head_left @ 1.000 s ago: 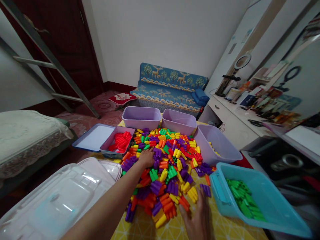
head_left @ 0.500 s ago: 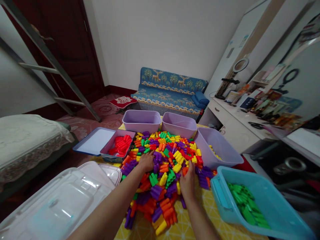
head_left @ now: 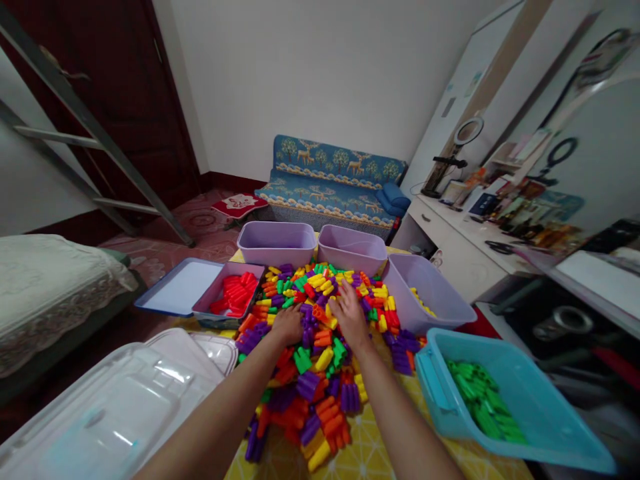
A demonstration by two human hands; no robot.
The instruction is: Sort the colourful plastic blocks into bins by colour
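Observation:
A heap of plastic blocks (head_left: 320,360) in red, orange, yellow, green and purple covers the yellow tablecloth (head_left: 370,460). My left hand (head_left: 287,325) rests on the heap's left side with fingers curled into the blocks; what it grips is hidden. My right hand (head_left: 349,312) lies further in, fingers spread flat over the blocks near the heap's far middle. A purple bin with red blocks (head_left: 231,295) sits left of the heap. The blue bin (head_left: 500,400) at the right holds green blocks.
Two purple bins (head_left: 276,241) (head_left: 353,247) stand behind the heap, and a third (head_left: 430,293) with a few yellow blocks is at the right. A clear lidded box (head_left: 120,407) sits at the near left. A blue tray (head_left: 175,287), bed, ladder and sofa lie beyond.
My right hand has moved from the near edge of the heap forward to its far middle and has opened flat. My left hand has stayed in place.

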